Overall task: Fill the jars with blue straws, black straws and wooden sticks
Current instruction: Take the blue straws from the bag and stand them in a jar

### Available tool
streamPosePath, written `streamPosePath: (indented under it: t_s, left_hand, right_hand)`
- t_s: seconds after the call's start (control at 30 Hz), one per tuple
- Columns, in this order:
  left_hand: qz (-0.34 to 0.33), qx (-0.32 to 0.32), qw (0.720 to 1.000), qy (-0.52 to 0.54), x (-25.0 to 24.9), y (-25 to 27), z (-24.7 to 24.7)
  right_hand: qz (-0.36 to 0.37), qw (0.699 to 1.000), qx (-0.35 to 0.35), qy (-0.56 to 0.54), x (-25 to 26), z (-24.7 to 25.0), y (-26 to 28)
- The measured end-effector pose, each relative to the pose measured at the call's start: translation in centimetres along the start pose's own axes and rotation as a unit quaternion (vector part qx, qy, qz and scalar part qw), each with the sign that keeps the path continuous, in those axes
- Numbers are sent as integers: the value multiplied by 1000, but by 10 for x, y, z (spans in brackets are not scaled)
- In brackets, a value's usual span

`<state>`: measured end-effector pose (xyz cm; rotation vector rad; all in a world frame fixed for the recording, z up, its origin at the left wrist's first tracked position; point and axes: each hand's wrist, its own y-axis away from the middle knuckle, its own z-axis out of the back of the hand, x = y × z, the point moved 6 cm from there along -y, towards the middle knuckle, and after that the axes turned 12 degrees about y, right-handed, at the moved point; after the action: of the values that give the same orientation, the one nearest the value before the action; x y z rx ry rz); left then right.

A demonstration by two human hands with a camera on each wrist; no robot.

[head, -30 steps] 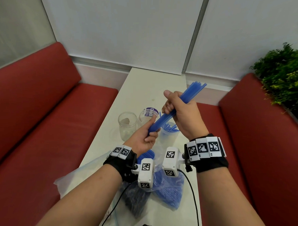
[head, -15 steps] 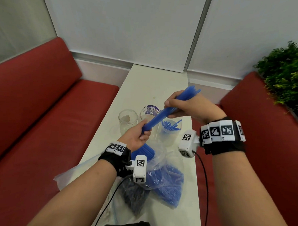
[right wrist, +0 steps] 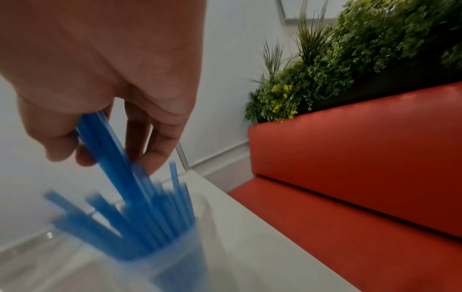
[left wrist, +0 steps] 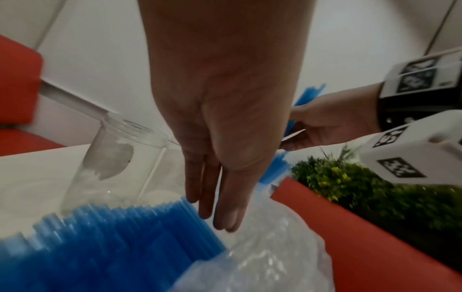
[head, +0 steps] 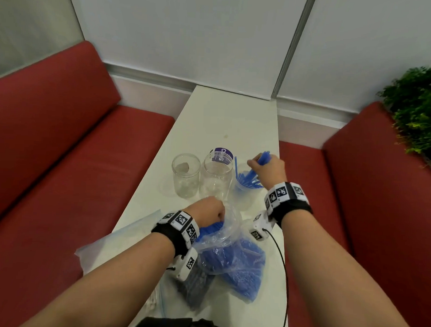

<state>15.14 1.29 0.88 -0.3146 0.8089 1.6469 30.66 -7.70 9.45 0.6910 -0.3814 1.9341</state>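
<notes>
Three clear jars stand in a row on the white table (head: 225, 119): an empty left jar (head: 185, 179), a middle jar (head: 217, 181), and a right jar (head: 244, 196) with several blue straws in it. My right hand (head: 257, 162) grips a bundle of blue straws (right wrist: 107, 142) whose lower ends are inside the right jar (right wrist: 162, 262). My left hand (left wrist: 215, 215) reaches with straight fingers to the blue straws (left wrist: 112, 237) in a clear plastic bag (head: 231, 252) and holds nothing. A bag of black straws (head: 195, 290) lies under my left wrist.
A purple-labelled lid (head: 222, 155) sits behind the middle jar. A flat clear zip bag (head: 124, 236) lies at the table's left edge. Red benches (head: 75, 158) flank the table, with a green plant (head: 421, 109) at the right. A black cable (head: 282, 275) runs along the right edge.
My left hand let go of the straw bundle and dropped to the bag of blue straws. My right hand carried the bundle down into the right jar.
</notes>
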Motion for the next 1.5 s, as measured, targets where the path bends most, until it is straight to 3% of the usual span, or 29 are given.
streamPosePath:
  t_s: [0.1,0.17,0.3,0.4,0.57,0.67,0.83,0.9,0.97,1.07,1.13,1.2,1.27,1.33,1.4,1.5]
  left_hand:
    - [-1,84,986,-143,-3,3,-24]
    - [-5,97,969,-226,1,5,-34]
    - [13,71,959,-274,6,4,-35]
    - [35,69,956,-284,6,1,-31]
    - [70,71,945,-313,5,0,-24]
    - [85,74,946,-304,4,0,-19]
    - [117,82,951,-274,5,6,-4]
    - [136,103,951,-258,4,11,4]
    - [148,111,952,-245,0,14,15]
    - [155,92,958,-222,-12,19,36]
    - [136,84,961,-226,-26,22,52]
    - [96,77,966,-229,-40,25,70]
    - [40,42,987,-150,-49,26,92]
    - [-16,-31,999,39,-52,30,117]
    - [-58,-121,954,267,-44,38,137]
    - [-73,-187,838,508,-22,40,138]
  right_hand:
    - [-37,994,40,96,-17,-24,3]
    - [-33,991,-1,133,-20,-25,4]
    - [75,984,-131,92,-8,-16,8]
    - [131,971,-152,134,-5,-29,15]
    - [92,947,17,307,-32,-73,22]
    - [94,956,-7,278,-27,-61,21]
    - [204,962,-162,86,6,-31,43]
    - [221,973,-52,27,12,-45,48]
    - [190,970,146,32,9,-75,56]
    - [165,920,351,62,-1,-111,78]
    - [178,908,374,59,-3,-126,87]
    - [149,931,332,24,-1,-130,89]
    - [102,952,286,-46,-2,-126,87]
    - [86,955,252,-129,4,-113,85]
    - [95,953,208,-199,16,-90,81]
    - [106,944,128,-285,43,-45,74]
